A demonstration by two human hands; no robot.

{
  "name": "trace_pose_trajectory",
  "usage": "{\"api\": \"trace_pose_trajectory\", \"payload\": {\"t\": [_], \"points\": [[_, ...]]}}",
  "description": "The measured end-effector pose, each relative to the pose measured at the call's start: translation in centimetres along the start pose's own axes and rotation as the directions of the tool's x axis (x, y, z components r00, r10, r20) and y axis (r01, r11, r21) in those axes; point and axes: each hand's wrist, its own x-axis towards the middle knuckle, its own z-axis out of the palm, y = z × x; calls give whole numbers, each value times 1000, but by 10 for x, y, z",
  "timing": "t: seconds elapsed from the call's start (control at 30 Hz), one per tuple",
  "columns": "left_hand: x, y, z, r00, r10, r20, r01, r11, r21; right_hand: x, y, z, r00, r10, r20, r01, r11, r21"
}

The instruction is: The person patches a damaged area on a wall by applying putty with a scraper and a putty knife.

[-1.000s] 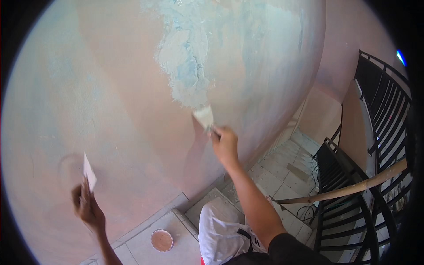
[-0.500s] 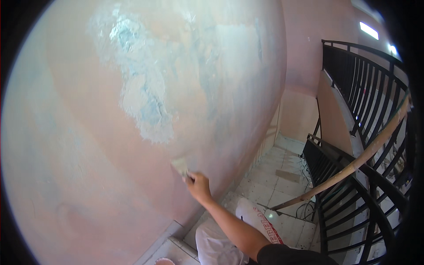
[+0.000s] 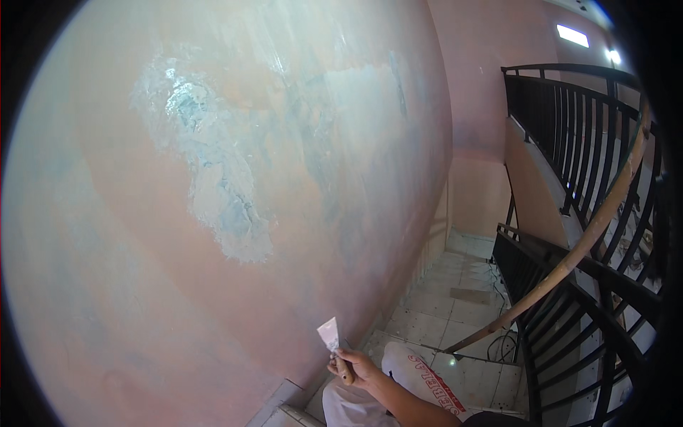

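Note:
My right hand [image 3: 357, 366] is closed around the wooden handle of a putty knife [image 3: 329, 334]. Its flat, flared blade points up and away, apart from the wall, with pale residue on it. Beyond it curves the pink wall [image 3: 213, 313], stained with bluish-white areas. A rough, wet-looking patch of white filler [image 3: 224, 188] runs down the wall to the upper left of the knife, with ridges and uneven edges. My left hand is outside the picture.
Tiled stairs [image 3: 420, 313] descend ahead along the wall. Black metal railings [image 3: 569, 135] line the right side. A long wooden pole [image 3: 548, 281] leans diagonally across them, its foot on the steps. Dark cable [image 3: 502, 347] lies coiled near the railing.
My right hand has drawn the putty knife away from the wall, down and to the right, turning the blade upward. The view has shifted, and the pinkish container at the lower edge is gone from view.

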Motion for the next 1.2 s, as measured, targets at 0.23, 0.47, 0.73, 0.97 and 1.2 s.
{"api": "trace_pose_trajectory", "payload": {"t": [0.23, 0.47, 0.73, 0.97, 1.2], "points": [[17, -7, -6, 999, 34, -38, -27, 986, 163, 2, -20, -14, 987, -141, -81, 139, 990, -32], [19, -16, -18, 998, -8, 65, -8, 969, 247, 2, -26, -27, 982, -157, -107, 156, 988, -18], [21, -22, -39, 934, 242, 262, -348, 780, 520, 0, -31, -30, 983, -166, -85, 164, 986, -25], [-20, -15, -13, 933, 237, 269, -348, 784, 515, -12, -34, -33, 968, -196, -157, 191, 981, -43], [-103, -4, 81, 996, 69, 60, -78, 984, 158, -17, -41, -26, 937, -197, -289, 170, 979, -115]]}}
